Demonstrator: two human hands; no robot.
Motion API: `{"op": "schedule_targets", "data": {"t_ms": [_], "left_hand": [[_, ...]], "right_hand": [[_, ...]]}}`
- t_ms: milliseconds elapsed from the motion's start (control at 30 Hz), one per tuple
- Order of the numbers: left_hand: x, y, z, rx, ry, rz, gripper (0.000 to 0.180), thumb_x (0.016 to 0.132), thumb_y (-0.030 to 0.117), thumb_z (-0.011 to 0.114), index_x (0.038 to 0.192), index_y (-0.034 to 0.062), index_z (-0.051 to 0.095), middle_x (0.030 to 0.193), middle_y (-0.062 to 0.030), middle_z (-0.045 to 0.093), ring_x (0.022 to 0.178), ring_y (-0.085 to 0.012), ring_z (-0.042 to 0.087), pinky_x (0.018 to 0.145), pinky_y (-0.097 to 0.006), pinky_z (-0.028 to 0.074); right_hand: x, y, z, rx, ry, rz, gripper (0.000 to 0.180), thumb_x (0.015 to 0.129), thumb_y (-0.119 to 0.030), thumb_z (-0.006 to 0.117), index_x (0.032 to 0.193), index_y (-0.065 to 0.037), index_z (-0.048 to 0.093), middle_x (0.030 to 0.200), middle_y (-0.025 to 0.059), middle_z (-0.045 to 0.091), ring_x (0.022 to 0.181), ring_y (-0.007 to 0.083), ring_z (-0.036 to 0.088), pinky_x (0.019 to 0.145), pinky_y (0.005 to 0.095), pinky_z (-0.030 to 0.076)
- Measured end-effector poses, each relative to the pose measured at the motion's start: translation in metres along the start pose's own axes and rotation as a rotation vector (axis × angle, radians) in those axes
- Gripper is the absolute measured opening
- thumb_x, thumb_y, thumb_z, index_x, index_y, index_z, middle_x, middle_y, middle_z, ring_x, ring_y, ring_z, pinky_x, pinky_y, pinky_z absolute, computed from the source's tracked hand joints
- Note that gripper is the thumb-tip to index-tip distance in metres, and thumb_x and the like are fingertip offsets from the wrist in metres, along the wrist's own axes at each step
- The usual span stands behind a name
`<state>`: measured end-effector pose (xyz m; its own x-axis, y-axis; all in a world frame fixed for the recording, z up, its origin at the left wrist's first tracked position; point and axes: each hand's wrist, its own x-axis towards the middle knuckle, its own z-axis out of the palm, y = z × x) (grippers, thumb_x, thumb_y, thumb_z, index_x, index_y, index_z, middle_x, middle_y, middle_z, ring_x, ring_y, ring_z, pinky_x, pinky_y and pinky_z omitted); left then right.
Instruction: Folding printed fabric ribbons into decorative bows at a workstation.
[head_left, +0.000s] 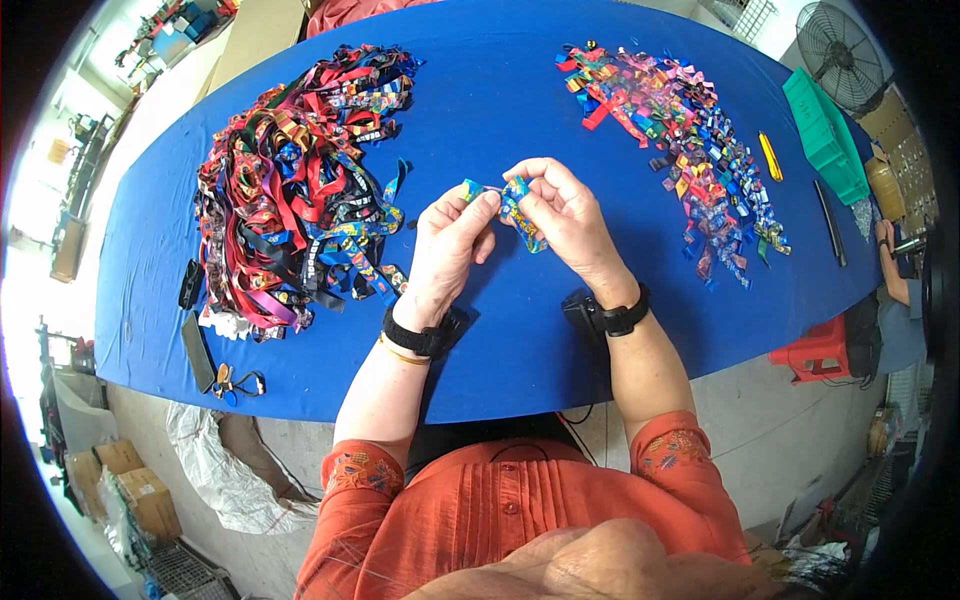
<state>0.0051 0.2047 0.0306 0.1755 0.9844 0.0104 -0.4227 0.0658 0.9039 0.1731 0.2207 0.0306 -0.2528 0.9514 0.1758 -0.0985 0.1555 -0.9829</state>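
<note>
Above the middle of the blue-covered table (505,350), both hands pinch one short printed ribbon strap (524,228), blue with yellow and green marks. My left hand (452,240) is closed on one end, thumb over the bent fingers. On the other end, my right hand (565,215) presses with thumb and forefinger, and part of the strap hangs below. A thin gap parts the two pinching thumbs. To the left lies a big heap of long printed lanyard straps (290,190) in red, black, blue and purple. A spread of short, folded ribbon pieces (690,150) lies to the right.
Right of the ribbon pieces lie a yellow cutter knife (769,156), a dark rod (830,222) and a green crate (822,135). Small scissors (228,380) lie at the near left edge. A red stool (815,352) and another person's arm (893,262) are at far right.
</note>
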Motion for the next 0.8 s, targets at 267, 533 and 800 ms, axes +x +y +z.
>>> {"op": "schedule_targets", "data": {"t_ms": [267,533,800], "left_hand": [[-0.0002,-0.0032,-0.0030,-0.057,-0.012,-0.031,0.010,0.092,0.010,0.068,0.098,0.0047,0.064,0.073,0.0023,0.059,0.050,-0.0012,0.041,0.042,-0.018,0.029],[-0.0038,0.0012,-0.0008,-0.061,-0.037,-0.032,0.011,0.091,0.012,0.069,0.097,0.0044,0.062,0.075,0.0005,0.063,0.050,-0.0003,0.040,0.043,-0.018,0.027],[-0.0050,0.0023,0.0005,-0.063,-0.042,-0.020,0.012,0.091,0.013,0.069,0.096,0.0050,0.062,0.075,0.0008,0.063,0.050,0.0003,0.040,0.043,-0.017,0.027]], "right_hand": [[-0.0025,-0.0052,0.0068,-0.019,-0.013,-0.030,0.009,0.098,-0.006,0.054,0.107,-0.004,0.056,0.086,-0.0006,0.064,0.074,0.0009,0.057,0.061,0.0178,0.046],[-0.0036,0.0021,0.0104,0.079,0.013,-0.007,0.012,0.102,-0.017,0.048,0.101,-0.007,0.054,0.073,-0.0024,0.055,0.059,0.0025,0.051,0.050,0.0187,0.043],[-0.0024,-0.0038,0.0043,0.206,-0.010,0.084,0.013,0.102,-0.018,0.049,0.102,-0.006,0.054,0.074,0.0001,0.058,0.062,0.0054,0.056,0.052,0.0205,0.047]]}}
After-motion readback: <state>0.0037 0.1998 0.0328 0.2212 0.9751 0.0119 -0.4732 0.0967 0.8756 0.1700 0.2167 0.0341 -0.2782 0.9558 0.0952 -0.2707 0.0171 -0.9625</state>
